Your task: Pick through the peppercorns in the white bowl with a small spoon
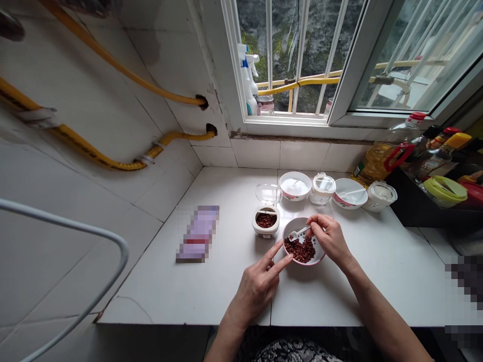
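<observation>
My right hand pinches the handle of a small white spoon, its scoop over the reddish-brown grains in a white bowl. Against the bowl's left rim rest two spread fingers of my left hand, which grips nothing. Just behind that hand stands a square white jar with its clear lid flipped up and similar dark red grains inside.
Along the back stand a bowl of white powder, a lidded jar, a bowl with a spoon and another jar. An oil bottle and condiments are at right. A blurred purple packet lies left.
</observation>
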{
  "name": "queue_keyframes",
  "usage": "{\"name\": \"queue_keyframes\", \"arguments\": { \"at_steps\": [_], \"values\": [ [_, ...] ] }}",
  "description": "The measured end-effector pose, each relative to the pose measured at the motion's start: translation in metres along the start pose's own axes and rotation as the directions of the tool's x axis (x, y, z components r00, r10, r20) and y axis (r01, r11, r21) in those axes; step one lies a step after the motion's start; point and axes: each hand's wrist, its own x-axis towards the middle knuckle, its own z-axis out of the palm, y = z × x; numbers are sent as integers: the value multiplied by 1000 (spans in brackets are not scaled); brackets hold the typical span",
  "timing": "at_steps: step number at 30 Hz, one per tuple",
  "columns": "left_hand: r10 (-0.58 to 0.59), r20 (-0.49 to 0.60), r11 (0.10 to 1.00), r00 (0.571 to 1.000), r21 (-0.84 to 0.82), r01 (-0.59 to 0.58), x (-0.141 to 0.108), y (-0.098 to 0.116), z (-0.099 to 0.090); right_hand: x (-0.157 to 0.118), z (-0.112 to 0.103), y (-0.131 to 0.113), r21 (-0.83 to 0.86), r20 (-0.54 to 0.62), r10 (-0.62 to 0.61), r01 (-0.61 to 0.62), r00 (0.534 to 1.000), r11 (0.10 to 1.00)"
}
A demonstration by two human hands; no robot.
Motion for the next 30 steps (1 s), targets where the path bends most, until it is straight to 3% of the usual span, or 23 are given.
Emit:
{"name": "queue_keyframes", "arguments": {
  "at_steps": [6, 12, 18, 26, 30],
  "values": [
    [1, 1, 1000, 1000, -2, -1, 0, 0, 0, -1, -2, -2, 108, 46, 63, -68, 997, 992],
    [7, -9, 1000, 1000, 3, -7, 0, 0, 0, 0, -2, -1, 24, -13, 22, -22, 1000, 999],
    [-5, 1, 1000, 1000, 0, 5, 0, 0, 1, -1, -3, -3, 171, 52, 100, -107, 994, 979],
    [-19, 20, 1000, 1000, -4, 19, 0, 1, -1, -1, -2, -4, 43, -8, 37, -36, 999, 998],
    [-12, 12, 1000, 1000, -11, 12, 1, 1, -1, -2, -4, -6, 158, 49, 96, -102, 994, 982]
  ]
}}
